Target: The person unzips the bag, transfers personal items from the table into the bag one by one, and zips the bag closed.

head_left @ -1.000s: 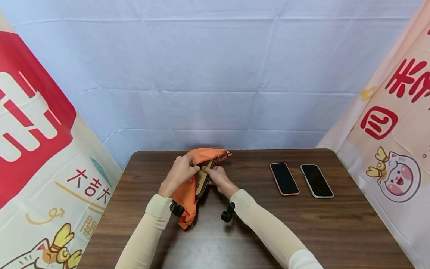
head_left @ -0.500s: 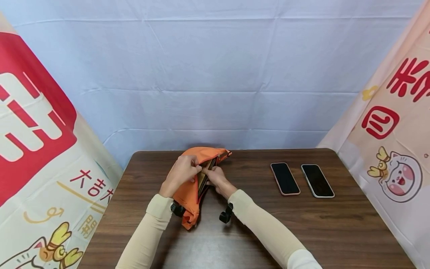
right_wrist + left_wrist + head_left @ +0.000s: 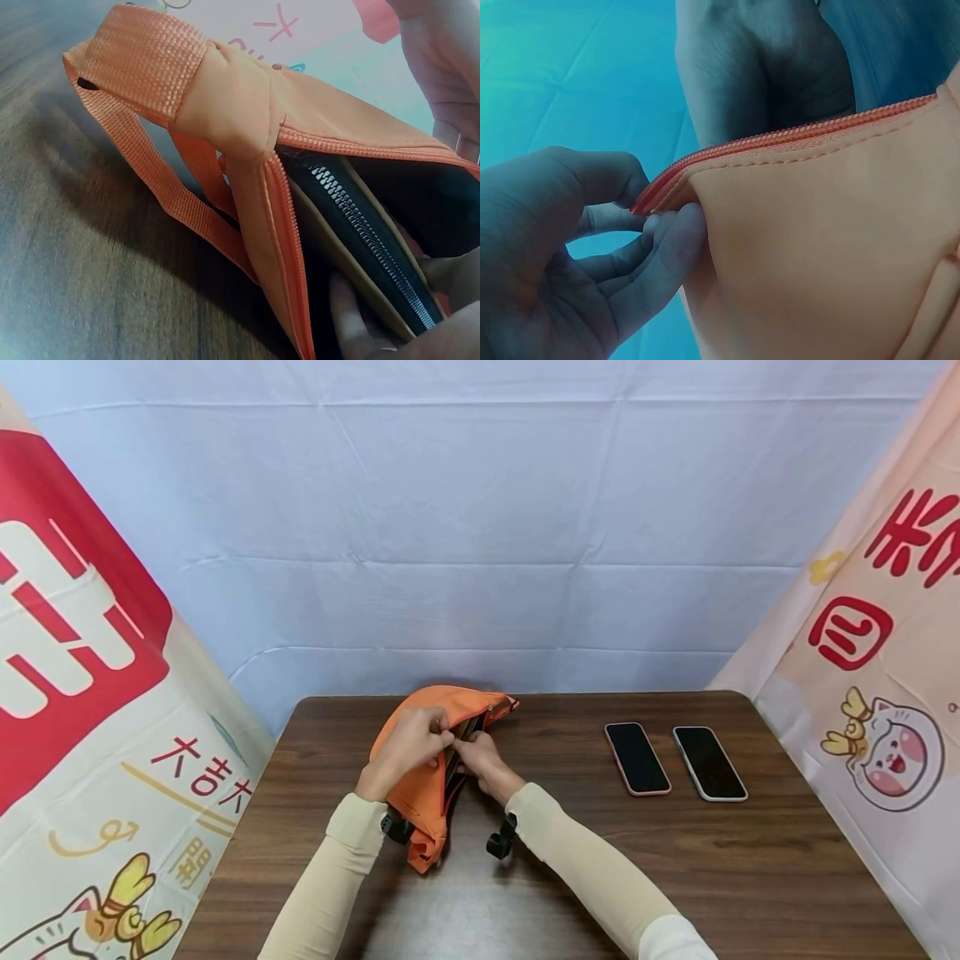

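My left hand (image 3: 407, 745) pinches the edge of the orange bag (image 3: 810, 232); my right hand (image 3: 483, 763) grips the zipped pouch (image 3: 369, 244) inside.

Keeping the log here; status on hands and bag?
Left hand pinches bag by its edge. Right hand grips wallet inside bag. Two phones lie to the right, not in the way.

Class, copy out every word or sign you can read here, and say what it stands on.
"大吉大": left banner.
Large white lettering, same banner: cut off.
Gold character there: unclear.
Red writing, right banner: partly cut off, unclear.
Bag, pouch, phones: none visible.
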Available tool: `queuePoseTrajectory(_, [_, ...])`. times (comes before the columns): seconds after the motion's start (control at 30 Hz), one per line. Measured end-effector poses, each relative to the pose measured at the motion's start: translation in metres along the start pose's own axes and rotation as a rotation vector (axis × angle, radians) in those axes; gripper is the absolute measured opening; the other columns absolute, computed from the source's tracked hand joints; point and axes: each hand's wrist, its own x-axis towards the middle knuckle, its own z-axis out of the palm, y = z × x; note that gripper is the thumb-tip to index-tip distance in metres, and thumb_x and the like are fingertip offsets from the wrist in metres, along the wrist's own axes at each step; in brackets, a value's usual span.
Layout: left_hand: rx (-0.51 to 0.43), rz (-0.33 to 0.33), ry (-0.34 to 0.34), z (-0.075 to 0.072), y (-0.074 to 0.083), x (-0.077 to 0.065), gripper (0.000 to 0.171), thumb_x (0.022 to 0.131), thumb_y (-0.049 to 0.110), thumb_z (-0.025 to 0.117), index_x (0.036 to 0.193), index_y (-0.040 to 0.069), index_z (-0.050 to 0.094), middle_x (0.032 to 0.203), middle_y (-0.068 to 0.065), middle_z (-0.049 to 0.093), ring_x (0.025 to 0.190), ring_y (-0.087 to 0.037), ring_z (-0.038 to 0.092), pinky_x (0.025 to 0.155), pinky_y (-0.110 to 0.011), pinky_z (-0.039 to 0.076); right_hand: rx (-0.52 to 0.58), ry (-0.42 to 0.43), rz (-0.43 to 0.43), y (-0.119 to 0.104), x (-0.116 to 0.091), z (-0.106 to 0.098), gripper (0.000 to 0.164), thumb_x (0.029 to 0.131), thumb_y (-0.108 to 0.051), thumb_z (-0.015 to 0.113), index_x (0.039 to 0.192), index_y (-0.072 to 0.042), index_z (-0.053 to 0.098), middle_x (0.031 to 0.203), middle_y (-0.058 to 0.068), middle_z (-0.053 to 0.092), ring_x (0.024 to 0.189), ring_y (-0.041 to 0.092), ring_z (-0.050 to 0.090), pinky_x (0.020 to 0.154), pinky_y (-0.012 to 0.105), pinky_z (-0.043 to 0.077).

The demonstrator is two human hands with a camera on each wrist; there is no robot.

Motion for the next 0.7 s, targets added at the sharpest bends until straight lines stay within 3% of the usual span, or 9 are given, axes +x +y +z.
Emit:
queuePoseTrajectory(0.3, [0.0,0.051,-0.012,0.0022,-0.003,0.0038,0.015,0.102,0.008,0.069,0.089,0.013,0.064,0.069,-0.004,0.063,0.05,-0.015,0.065,0.053,-0.031,0.057,0.019,0.013,-0.028,0.0052,0.005,0.0007,0.046,0.108,-0.018,0.058,0.146,0.006,0.046,0.131,0.022,0.058,0.089,0.02,0.062,0.085,0.039,0.063])
queuePoseTrajectory(0.57, [-0.012,0.073,-0.024,0.0012,-0.0007,0.0021,0.017,0.102,0.008,0.068,0.087,0.014,0.063,0.067,-0.003,0.06,0.05,-0.014,0.066,0.054,-0.031,0.058,-0.032,0.051,-0.025,0.0062,0.007,0.001,0.038,0.105,-0.015,0.058,0.137,0.005,0.052,0.124,0.02,0.06,0.093,0.024,0.062,0.076,0.032,0.056])
queuePoseTrajectory(0.7, [-0.016,0.08,-0.021,0.0016,-0.0005,0.002,0.018,0.102,0.007,0.068,0.086,0.014,0.063,0.067,-0.003,0.06,0.05,-0.013,0.065,0.054,-0.031,0.057,-0.072,0.072,-0.036,0.0051,0.0063,0.0022,0.042,0.104,-0.017,0.058,0.141,0.004,0.052,0.125,0.018,0.059,0.098,0.025,0.058,0.081,0.033,0.048])
